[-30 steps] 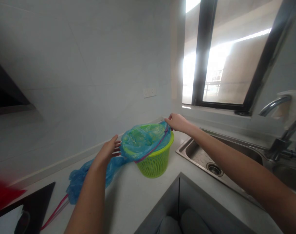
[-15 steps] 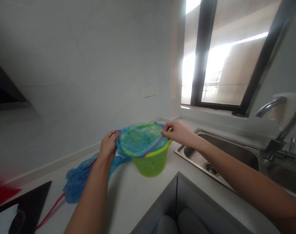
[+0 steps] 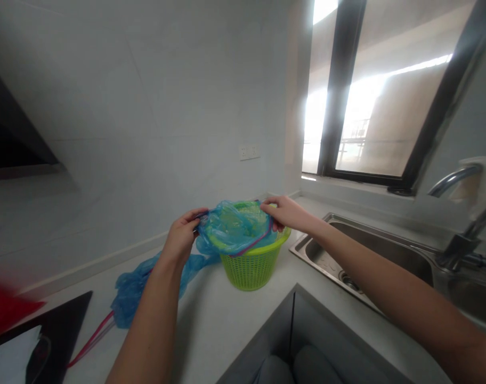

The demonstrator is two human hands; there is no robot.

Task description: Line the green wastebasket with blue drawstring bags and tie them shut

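Observation:
A green perforated plastic basket (image 3: 251, 271) stands upright on the white countertop (image 3: 211, 325). Over its mouth lies a thin blue plastic bag (image 3: 231, 234) with a pink drawstring along its near edge; green shows through the film. My left hand (image 3: 183, 232) pinches the bag's gathered edge at the basket's left side. At the right side of the rim, my right hand (image 3: 281, 212) grips the bag's opposite edge, fingertips bent over it. More crumpled blue plastic (image 3: 133, 290), with a pink drawstring, lies on the counter behind my left forearm.
To the right is a steel sink (image 3: 371, 240) with a chrome faucet (image 3: 454, 181). A black cooktop (image 3: 63, 325) and a blurred red item (image 3: 11, 309) are at the left. A tiled wall with sockets (image 3: 249, 153) rises behind; a range hood (image 3: 19, 128) juts out upper left.
Both hands have shifted slightly inward over the basket, and the bag's edge sits further in, baring more of the right rim. The whole view has moved a little.

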